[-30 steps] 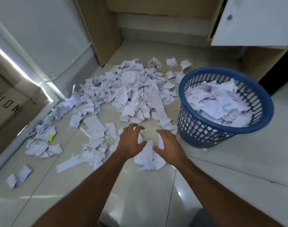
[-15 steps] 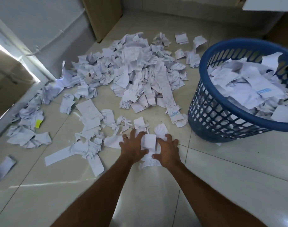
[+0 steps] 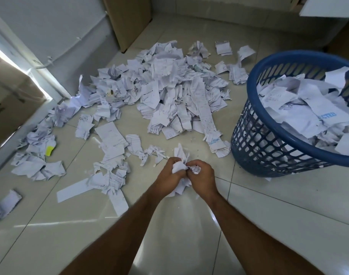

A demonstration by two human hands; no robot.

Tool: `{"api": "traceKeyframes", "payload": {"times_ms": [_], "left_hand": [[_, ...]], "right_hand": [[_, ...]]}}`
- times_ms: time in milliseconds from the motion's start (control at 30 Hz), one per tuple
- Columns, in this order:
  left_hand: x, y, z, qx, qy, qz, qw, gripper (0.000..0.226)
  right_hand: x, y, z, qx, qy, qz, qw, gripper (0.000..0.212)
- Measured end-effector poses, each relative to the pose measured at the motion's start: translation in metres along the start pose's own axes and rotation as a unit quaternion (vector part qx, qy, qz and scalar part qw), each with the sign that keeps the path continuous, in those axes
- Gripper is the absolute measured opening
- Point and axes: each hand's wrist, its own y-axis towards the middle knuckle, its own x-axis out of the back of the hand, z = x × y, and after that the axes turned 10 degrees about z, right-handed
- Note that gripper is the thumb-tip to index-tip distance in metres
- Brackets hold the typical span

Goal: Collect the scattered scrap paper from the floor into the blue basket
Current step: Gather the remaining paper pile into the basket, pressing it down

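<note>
A bunch of white scrap paper (image 3: 180,155) is squeezed between my two hands just above the floor tiles. My left hand (image 3: 168,179) and my right hand (image 3: 202,178) both curl round it, knuckles close together. A big heap of scrap paper (image 3: 169,92) covers the floor beyond my hands. The blue basket (image 3: 254,147) stands to the right, tilted in view and holding a mound of paper up to its rim.
Loose scraps (image 3: 110,177) lie left of my hands, more scraps (image 3: 36,163) along the left wall with a yellow bit (image 3: 50,150). A cardboard box (image 3: 9,104) is far left, a wooden cabinet panel (image 3: 130,18) at the back.
My hands, spread flat over the scraps before, have drawn together and bunched the paper into a wad. The view has dipped closer to the floor and basket.
</note>
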Motion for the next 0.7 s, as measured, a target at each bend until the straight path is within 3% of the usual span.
{"api": "traceKeyframes", "payload": {"times_ms": [100,167,267,367,500,600,700], "left_hand": [[-0.003,0.0,-0.012,-0.001,-0.167,-0.015,0.986,0.031],[-0.004,0.002,-0.016,-0.027,-0.196,-0.028,0.98,0.043],[-0.004,0.01,-0.026,-0.037,-0.255,-0.065,0.964,0.046],[0.001,0.022,-0.031,-0.038,-0.27,-0.093,0.958,0.049],[0.009,0.037,-0.035,-0.017,-0.276,-0.133,0.952,0.036],[0.019,0.049,-0.034,-0.023,-0.275,-0.145,0.95,0.027],[0.03,0.057,-0.03,-0.03,-0.291,-0.116,0.949,0.028]], "right_hand": [[-0.011,0.001,0.02,-0.008,0.055,0.005,0.998,0.016],[-0.026,0.003,0.03,-0.017,0.102,0.003,0.995,0.02],[-0.045,0.011,0.038,-0.046,0.148,-0.007,0.988,0.034],[-0.043,0.017,0.044,-0.051,0.162,-0.014,0.985,0.035],[-0.022,0.031,0.045,-0.066,0.242,0.019,0.968,0.038],[0.001,0.045,0.037,-0.015,0.076,-0.012,0.997,0.046],[0.027,0.065,0.027,0.016,-0.074,-0.075,0.994,0.048]]}}
